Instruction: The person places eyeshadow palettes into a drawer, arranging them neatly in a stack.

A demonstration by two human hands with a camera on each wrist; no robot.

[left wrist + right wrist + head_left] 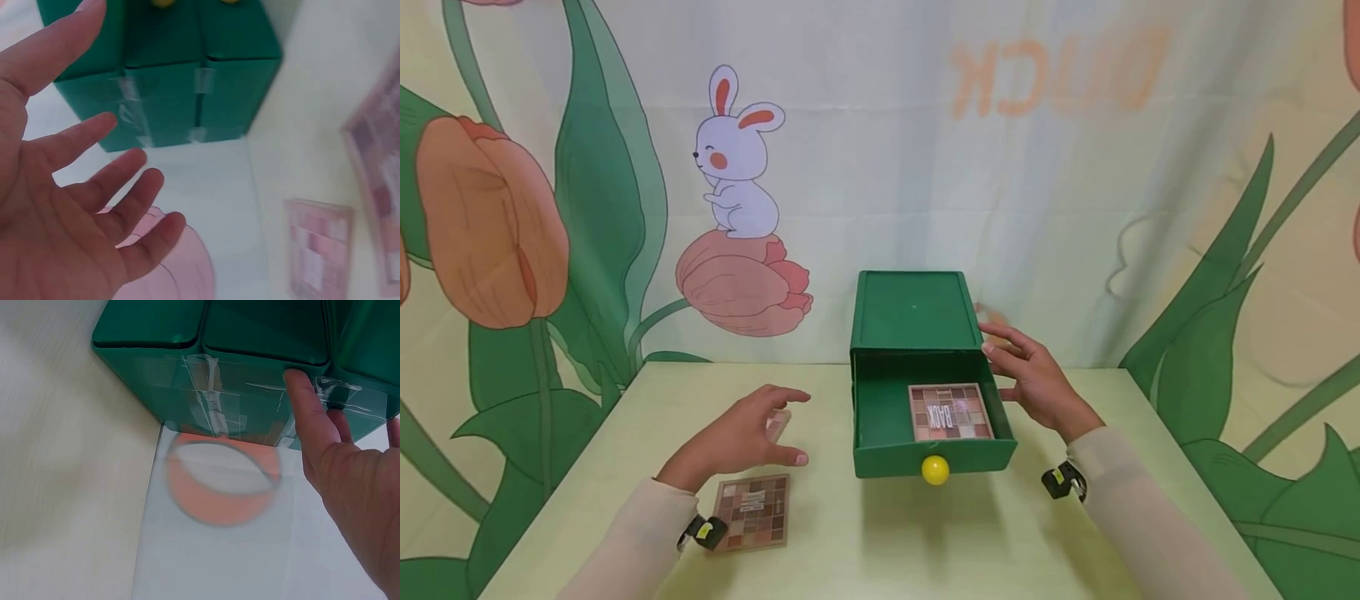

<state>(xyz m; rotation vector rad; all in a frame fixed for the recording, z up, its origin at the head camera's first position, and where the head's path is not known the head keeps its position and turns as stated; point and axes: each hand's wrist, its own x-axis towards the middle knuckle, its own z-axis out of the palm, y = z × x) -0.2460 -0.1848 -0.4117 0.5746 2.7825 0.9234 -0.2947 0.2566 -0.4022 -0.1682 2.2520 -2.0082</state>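
A green drawer cabinet [913, 312] stands at the back of the table, its top drawer [880, 417] pulled out by a yellow knob [935, 470]. Inside the drawer lies an eyeshadow palette [951, 412], toward its right side. My right hand [1037, 379] rests against the cabinet's right side; in the right wrist view its fingertips [299, 384] touch the taped wall. Left of the cabinet, my left hand [730, 437] hovers with spread fingers and holds nothing. Near it are a larger palette [767, 508] and a smaller palette [319, 250], which the hand partly covers in the head view.
Clear tape [212, 394] joins the stacked green drawers along the side. A curtain [887, 167] printed with tulips and a rabbit hangs behind the pale table [820, 550]. Both wrists carry small black cameras [1060, 481].
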